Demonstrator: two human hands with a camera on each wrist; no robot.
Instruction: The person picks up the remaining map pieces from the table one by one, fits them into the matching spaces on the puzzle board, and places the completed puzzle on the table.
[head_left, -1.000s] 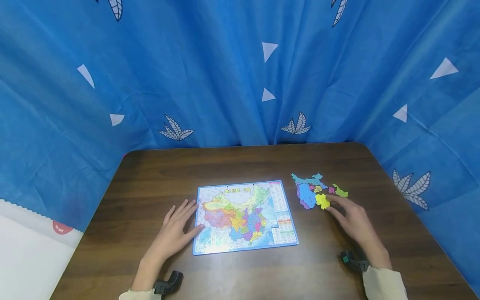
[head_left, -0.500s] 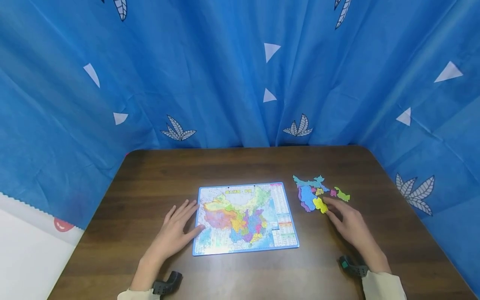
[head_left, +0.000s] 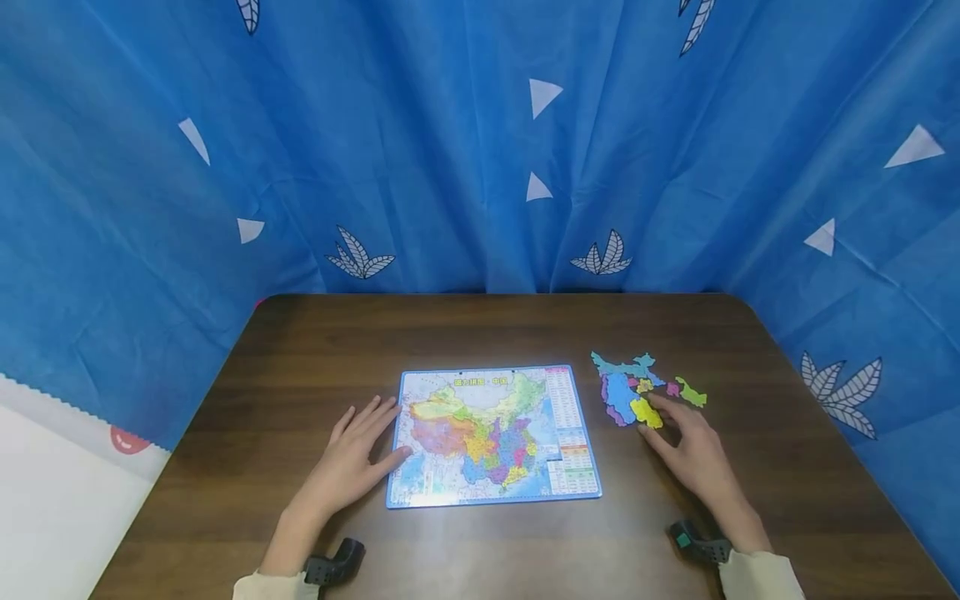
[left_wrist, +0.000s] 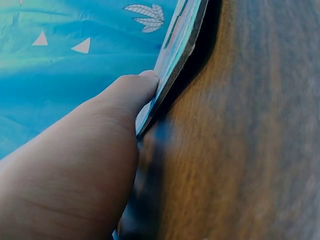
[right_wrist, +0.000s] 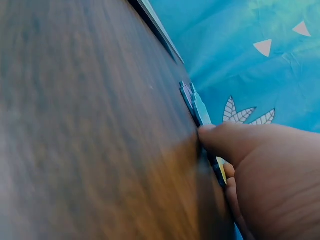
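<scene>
A map puzzle board with a blue rim lies flat on the table. My left hand rests at its left side with fingers spread, fingertips over the edge. The left wrist view shows the left thumb on the board's face near its rim. To the right of the board, my right hand holds a yellow map puzzle piece between thumb and fingers, low at the tabletop. Beside it lie a blue piece, a teal piece and small purple and pink ones, grouped closely.
A green puzzle piece and a pink piece lie just beyond the right fingers. The brown wooden table ends at a blue curtain behind and at the sides. A white cloth hangs at the left.
My right hand has shifted the yellow piece slightly nearer and toward the left, against the blue piece. My left hand stays at the board. The head view has shifted a little.
</scene>
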